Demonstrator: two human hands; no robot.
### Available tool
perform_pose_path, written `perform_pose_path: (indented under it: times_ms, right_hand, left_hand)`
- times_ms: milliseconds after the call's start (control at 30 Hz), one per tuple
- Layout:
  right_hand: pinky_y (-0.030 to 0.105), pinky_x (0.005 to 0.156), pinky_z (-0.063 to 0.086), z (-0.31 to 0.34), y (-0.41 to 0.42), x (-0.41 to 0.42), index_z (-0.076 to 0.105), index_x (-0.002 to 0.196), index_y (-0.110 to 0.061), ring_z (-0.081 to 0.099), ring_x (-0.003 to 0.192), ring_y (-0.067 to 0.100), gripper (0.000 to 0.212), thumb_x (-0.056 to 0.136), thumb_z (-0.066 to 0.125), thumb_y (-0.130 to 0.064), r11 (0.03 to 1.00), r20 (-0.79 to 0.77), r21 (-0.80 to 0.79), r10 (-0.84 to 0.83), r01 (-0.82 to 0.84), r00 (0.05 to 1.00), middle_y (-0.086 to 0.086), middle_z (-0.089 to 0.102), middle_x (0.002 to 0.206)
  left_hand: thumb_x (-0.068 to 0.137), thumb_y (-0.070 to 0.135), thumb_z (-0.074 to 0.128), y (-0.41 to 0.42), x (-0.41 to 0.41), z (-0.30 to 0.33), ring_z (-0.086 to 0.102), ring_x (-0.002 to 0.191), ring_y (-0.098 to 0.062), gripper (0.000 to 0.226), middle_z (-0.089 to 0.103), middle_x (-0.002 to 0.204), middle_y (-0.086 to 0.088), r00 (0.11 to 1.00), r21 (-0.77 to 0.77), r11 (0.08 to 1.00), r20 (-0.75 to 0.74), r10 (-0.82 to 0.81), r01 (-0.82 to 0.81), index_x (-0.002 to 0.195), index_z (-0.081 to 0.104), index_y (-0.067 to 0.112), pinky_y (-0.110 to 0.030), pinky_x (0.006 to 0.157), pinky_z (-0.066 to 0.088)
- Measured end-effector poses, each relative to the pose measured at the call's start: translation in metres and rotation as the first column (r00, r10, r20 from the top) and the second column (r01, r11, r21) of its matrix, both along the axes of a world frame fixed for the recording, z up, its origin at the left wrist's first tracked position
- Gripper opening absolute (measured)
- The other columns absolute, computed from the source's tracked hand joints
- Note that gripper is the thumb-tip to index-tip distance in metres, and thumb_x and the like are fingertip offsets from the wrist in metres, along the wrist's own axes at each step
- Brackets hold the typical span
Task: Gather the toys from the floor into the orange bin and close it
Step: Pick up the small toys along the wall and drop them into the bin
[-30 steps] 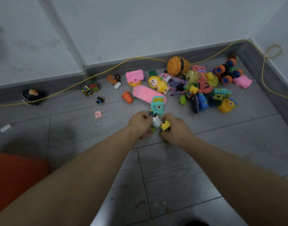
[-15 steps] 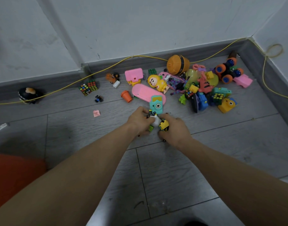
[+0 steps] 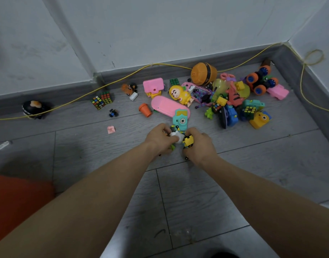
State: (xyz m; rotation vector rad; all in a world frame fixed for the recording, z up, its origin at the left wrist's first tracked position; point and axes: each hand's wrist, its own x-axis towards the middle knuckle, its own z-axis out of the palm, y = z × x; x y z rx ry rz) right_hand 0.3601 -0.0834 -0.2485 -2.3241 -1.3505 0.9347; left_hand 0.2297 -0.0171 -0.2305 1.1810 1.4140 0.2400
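Both my hands are down on the grey floor in front of the toy pile. My left hand (image 3: 160, 139) curls round a small white toy (image 3: 175, 135) with green bits showing under it. My right hand (image 3: 199, 146) grips a small yellow and black block toy (image 3: 188, 141). A teal toy camera (image 3: 180, 119) lies just beyond my fingers, against a pink oval case (image 3: 166, 107). An orange patch, the orange bin (image 3: 16, 200), shows at the lower left edge; its opening and lid are out of view.
Several toys crowd the back right corner: an orange barrel (image 3: 203, 73), an orange-wheeled car (image 3: 260, 81), a yellow camera (image 3: 259, 121). Puzzle cubes (image 3: 102, 99), an orange cup (image 3: 145, 109), a pink scrap (image 3: 111, 129) and a black dome (image 3: 35, 108) lie to the left. A yellow cable (image 3: 122, 78) runs along the skirting.
My hands have stayed together on the small toys, closing a little more round them. The view shifted slightly; the other toys lie where they were.
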Motion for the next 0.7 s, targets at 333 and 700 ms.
perform_pose_path:
  times_ms: [333, 700]
  right_hand:
    - [0.047, 0.068, 0.061, 0.017, 0.001, 0.002, 0.059, 0.103, -0.026, 0.065, 0.082, 0.029, 0.042, 0.071, 0.073, -0.004, 0.976, -0.226, 0.045, -0.199, 0.215, 0.954, 0.007, 0.060, 0.088]
    - [0.031, 0.051, 0.056, 0.148, 0.064, -0.103, 0.059, 0.094, -0.024, 0.057, 0.071, 0.023, 0.040, 0.073, 0.071, 0.007, 0.930, -0.598, 0.350, 0.128, 0.114, 0.791, 0.006, 0.058, 0.087]
  left_hand:
    - [0.085, 0.012, 0.074, 0.012, -0.033, 0.023, 0.057, 0.066, -0.017, 0.024, 0.058, 0.083, -0.010, 0.994, -0.018, 0.998, 0.097, -0.055, 0.057, 0.104, 0.060, 0.007, -0.035, 0.066, 0.061]
    - [0.086, 0.009, 0.073, 0.038, -0.160, 0.178, 0.058, 0.064, -0.013, 0.020, 0.058, 0.080, -0.007, 0.986, 0.164, 0.986, 0.162, -0.037, 0.010, 0.099, 0.058, 0.014, -0.027, 0.070, 0.059]
